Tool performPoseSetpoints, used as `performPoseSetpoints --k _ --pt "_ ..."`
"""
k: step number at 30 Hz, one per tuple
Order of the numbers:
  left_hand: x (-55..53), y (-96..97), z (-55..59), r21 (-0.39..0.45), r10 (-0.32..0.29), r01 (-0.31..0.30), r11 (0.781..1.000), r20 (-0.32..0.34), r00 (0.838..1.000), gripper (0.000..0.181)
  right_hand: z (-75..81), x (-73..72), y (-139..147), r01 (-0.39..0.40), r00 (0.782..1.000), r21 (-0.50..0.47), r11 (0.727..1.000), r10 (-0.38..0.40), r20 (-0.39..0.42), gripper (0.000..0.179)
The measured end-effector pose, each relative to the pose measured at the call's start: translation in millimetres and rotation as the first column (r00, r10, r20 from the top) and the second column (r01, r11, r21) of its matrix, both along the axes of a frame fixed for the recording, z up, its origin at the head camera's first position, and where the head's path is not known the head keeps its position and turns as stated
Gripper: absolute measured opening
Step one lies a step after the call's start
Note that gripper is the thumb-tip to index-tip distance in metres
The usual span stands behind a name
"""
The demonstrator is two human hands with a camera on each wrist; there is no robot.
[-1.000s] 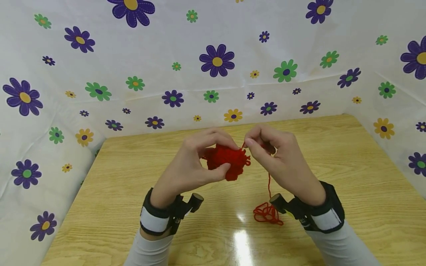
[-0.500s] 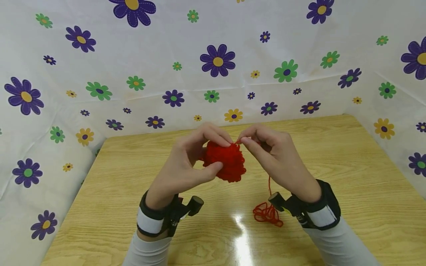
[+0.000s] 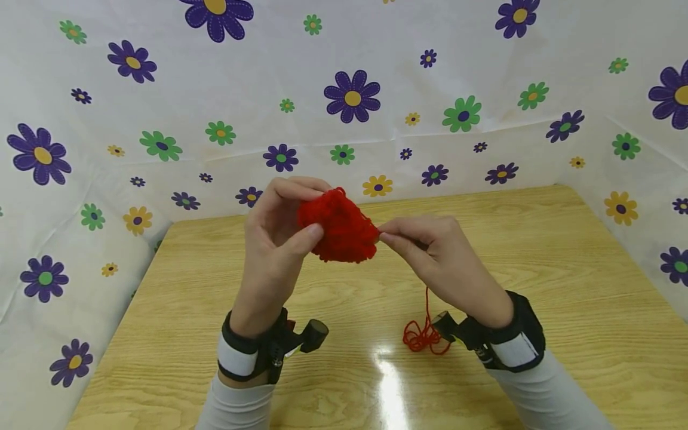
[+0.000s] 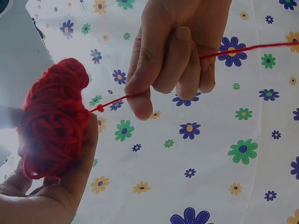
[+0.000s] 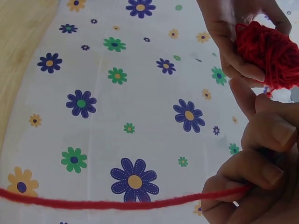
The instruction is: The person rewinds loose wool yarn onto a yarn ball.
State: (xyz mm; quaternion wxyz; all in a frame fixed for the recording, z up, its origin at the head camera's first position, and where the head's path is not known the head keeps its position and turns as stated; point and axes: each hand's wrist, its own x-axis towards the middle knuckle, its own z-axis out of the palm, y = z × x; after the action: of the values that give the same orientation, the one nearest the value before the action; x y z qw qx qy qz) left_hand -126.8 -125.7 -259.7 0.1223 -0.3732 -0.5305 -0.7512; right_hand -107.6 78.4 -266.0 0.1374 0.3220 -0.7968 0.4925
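Observation:
My left hand (image 3: 274, 239) grips a bundle of wound red yarn (image 3: 344, 230), thumb on the near side and fingers behind it, raised above the table. To its right, my right hand (image 3: 441, 251) pinches a strand between thumb and forefinger, close to the bundle's edge. In the left wrist view that strand (image 4: 117, 100) runs taut from the bundle to the fingertips, with a small knot on it. The yarn passes on through the curled lower fingers, and its tail (image 5: 117, 204) leaves that hand in the right wrist view.
A loose tangle of red yarn (image 3: 424, 337) lies on the wooden table (image 3: 177, 334) below the right hand, joined to the hanging tail. A white sheet with printed flowers (image 3: 242, 89) stands behind the table and along both sides.
My left hand has moved up and left with the yarn bundle, which has turned. The right hand has shifted slightly left and still pinches the strand. The loose tangle has been tugged a little.

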Motion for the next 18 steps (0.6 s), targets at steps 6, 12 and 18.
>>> performPoseSetpoints --k 6,12,18 --pt "-2.7 -1.2 -1.6 0.109 -0.033 0.026 0.994 0.063 0.997 0.03 -3.8 -1.4 -0.1 -0.044 0.999 0.035 0.998 0.044 0.002 0.015" --pt "-2.7 1.1 -2.4 0.139 0.019 -0.032 0.99 0.093 0.995 0.026 -29.5 -14.8 -1.7 -0.077 0.995 0.093 0.993 0.083 -0.062 0.016" --pt "1.8 16.8 0.1 0.037 0.161 -0.159 0.987 -0.05 0.986 0.025 -30.8 -9.0 -7.5 -0.062 0.992 0.212 0.975 0.083 -0.091 0.021"
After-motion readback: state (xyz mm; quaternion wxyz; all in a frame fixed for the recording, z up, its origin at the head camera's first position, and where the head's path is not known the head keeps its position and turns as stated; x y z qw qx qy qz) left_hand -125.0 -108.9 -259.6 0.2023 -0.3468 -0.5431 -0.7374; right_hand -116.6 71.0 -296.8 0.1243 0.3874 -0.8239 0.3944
